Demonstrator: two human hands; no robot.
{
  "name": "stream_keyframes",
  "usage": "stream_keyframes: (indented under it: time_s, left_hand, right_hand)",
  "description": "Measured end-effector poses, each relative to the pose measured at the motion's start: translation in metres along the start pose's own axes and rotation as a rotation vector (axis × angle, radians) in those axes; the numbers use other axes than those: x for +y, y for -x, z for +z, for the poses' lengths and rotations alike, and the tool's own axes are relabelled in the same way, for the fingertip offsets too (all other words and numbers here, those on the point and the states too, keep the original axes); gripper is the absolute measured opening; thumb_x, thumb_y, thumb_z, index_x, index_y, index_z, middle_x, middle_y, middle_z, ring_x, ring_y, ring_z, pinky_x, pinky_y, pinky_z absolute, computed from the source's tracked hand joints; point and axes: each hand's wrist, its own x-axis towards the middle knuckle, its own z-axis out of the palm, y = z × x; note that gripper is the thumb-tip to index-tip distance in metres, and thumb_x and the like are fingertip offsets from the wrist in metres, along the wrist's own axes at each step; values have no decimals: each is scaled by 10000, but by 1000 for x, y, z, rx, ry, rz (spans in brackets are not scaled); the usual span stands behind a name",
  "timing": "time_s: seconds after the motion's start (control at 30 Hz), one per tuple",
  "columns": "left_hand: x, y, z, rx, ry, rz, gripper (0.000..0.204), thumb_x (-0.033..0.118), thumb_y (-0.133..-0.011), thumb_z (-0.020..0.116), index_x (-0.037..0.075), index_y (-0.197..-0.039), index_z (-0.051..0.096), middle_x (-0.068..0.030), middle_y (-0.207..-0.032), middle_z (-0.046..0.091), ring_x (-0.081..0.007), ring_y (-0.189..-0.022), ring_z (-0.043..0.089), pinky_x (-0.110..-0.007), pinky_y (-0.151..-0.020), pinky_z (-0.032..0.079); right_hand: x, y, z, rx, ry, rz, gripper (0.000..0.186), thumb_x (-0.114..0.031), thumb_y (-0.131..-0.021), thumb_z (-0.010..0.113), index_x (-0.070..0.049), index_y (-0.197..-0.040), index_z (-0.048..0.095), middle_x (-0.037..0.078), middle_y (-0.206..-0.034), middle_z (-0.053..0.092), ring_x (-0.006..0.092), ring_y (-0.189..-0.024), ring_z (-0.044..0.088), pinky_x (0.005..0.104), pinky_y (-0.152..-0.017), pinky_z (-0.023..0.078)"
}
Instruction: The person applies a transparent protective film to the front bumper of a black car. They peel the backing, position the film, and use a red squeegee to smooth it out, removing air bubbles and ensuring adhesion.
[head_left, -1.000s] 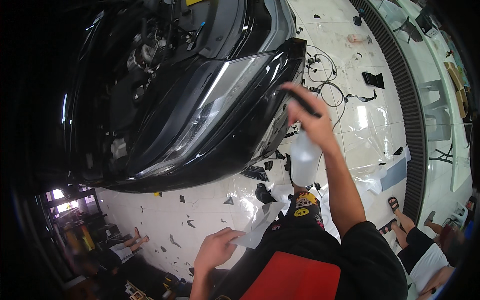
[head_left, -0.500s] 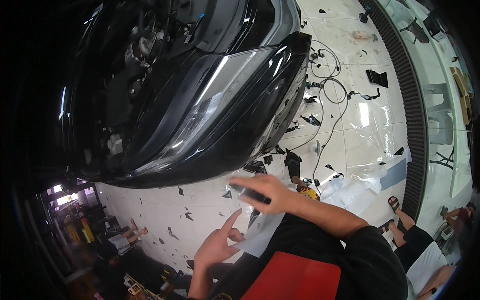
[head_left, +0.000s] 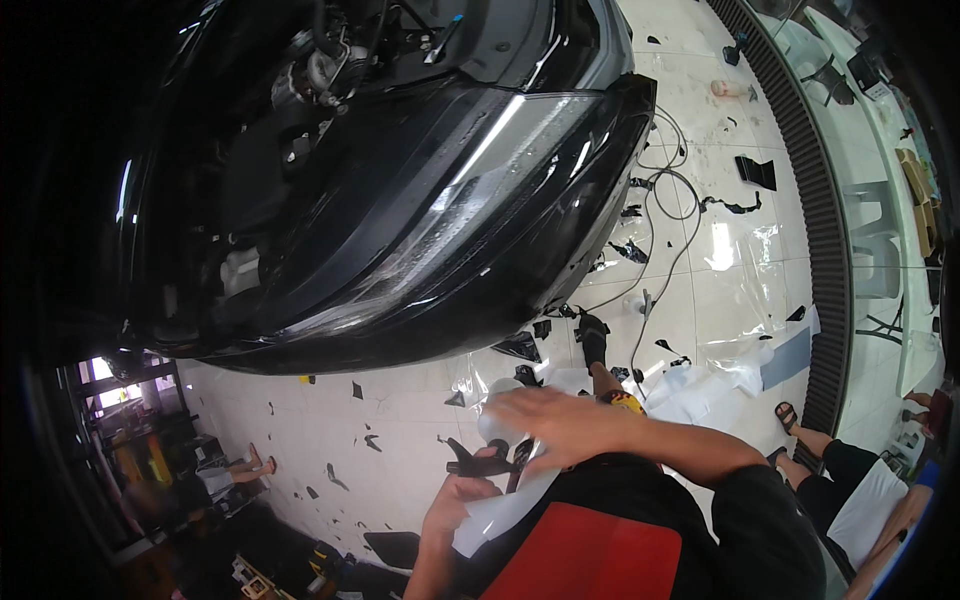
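My left hand [head_left: 462,503] is closed around a black piece that looks like the trigger head of a spray bottle [head_left: 478,463]. A pale, rounded part beside it is mostly covered. My right hand [head_left: 560,425] lies across the top with its fingers stretched out, blurred by motion. A translucent white sheet [head_left: 495,525] hangs under both hands, in front of my black shirt. Beyond them is the front corner of a black car [head_left: 400,345], with its long headlight [head_left: 450,200] wet with droplets and its engine bay exposed.
Black film scraps [head_left: 520,346] are strewn over the pale tiled floor. A looped grey hose [head_left: 690,215] lies right of the car. Crumpled clear and white sheeting [head_left: 710,385] spreads at right. Other people's legs [head_left: 805,435] show at the right and far left.
My right hand has come down and rightward over the left hand. The left hand, its index finger pointing before, is now around the black trigger head. The view has shifted slightly.
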Motion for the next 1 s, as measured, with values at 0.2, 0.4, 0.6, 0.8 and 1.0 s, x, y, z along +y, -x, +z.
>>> stream_keyframes:
  time_s: [0.2, 0.4, 0.6, 0.8, 1.0]
  left_hand:
    - [5, 29, -35, 153, -3, 65, 859, -70, -769, 820, 9, -1541, 449, -87, -850, 751, -166, -768, 735, -311, -769, 567]
    - [8, 50, -74, 108, -24, 100, 858, -74, -755, 800, -16, -1535, 446, -101, -865, 756, -169, -755, 739, -304, -726, 561]
    - [-3, 79, -87, 166, -122, 158, 800, -79, -779, 799, -48, -1503, 459, -74, -833, 739, -130, -712, 699, -259, -700, 528]
    - [-16, 82, -95, 224, -105, 200, 745, -63, -803, 807, -57, -1473, 481, -43, -893, 729, -108, -771, 690, -250, -713, 523]
    - [-20, 94, -88, 283, -103, 212, 673, -45, -805, 822, -37, -1422, 553, -61, -1139, 710, -124, -955, 675, -272, -840, 543]
  right_hand:
    - [-106, 64, -90, 846, -162, -428, 731, -357, -766, 916, -40, -1358, 628, 191, -1390, 634, 376, -1201, 667, 441, -940, 546]
    - [-163, 47, -125, 645, 244, -496, 256, -222, -833, 795, -88, -1045, 742, 136, -1086, 763, 294, -975, 760, 374, -742, 595]
    - [43, -52, -206, 1564, -48, 95, 241, -31, -899, 701, -16, -1139, 689, 143, -925, 748, 172, -869, 722, 318, -768, 553]
    - [135, -66, -290, 1882, 230, 259, 223, -65, -950, 622, -22, -1165, 659, 210, -1010, 739, 428, -957, 707, 491, -843, 542]
    - [64, -134, -178, 1789, 467, 226, 192, 54, -866, 559, -26, -1039, 587, 215, -958, 579, 448, -915, 573, 541, -786, 447]
